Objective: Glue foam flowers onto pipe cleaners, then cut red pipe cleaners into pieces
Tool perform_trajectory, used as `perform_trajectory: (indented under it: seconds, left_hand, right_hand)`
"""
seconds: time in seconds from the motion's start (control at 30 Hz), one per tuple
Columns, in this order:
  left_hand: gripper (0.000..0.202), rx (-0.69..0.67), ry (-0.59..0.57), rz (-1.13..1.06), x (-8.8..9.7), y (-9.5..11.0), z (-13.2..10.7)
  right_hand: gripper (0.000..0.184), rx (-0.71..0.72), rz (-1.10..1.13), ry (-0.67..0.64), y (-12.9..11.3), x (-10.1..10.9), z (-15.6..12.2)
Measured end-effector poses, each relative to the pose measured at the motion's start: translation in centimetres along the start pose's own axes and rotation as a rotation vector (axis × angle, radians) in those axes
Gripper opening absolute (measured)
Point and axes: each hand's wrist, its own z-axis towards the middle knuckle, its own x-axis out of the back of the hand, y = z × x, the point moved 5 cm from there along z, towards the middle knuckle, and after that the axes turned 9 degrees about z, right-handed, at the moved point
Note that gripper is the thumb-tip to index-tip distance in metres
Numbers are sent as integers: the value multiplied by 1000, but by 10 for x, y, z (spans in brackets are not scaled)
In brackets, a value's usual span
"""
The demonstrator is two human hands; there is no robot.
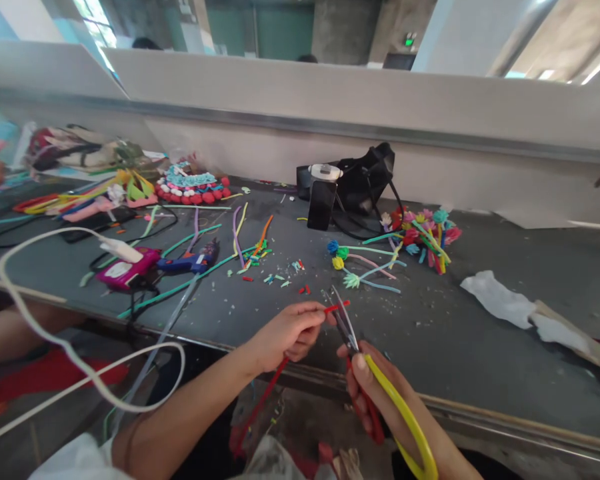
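Note:
My left hand [286, 331] pinches a red pipe cleaner [336, 307] near its tip; the rest of it hangs down below the table edge. My right hand [375, 390] grips scissors [344, 321] with a yellow and a red handle loop. The blades are parted around the red tip. Both hands hover over the near edge of the dark grey table [430, 333]. Small cut scraps [280, 277] of coloured pipe cleaner lie just beyond them.
Finished pipe-cleaner flowers [425, 237] lie right of centre, by a black bag [365, 183] and a phone [321, 205]. A blue glue gun [193, 261], a pink device [125, 270] and a white cable [40, 320] sit left. White cloth [500, 300] lies right. Another person's arm [10, 330] rests at the left.

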Motion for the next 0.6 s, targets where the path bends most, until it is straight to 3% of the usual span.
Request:
perform_trajectory:
  seconds: [0.27,0.6]
  left_hand:
    - [27,-19,61,152,-4,-5,-1]
    - [21,-31,94,237,-1,-6,-2]
  right_hand:
    - [61,31,-80,24,4,2,0]
    - [58,62,-47,76,4,0,0]
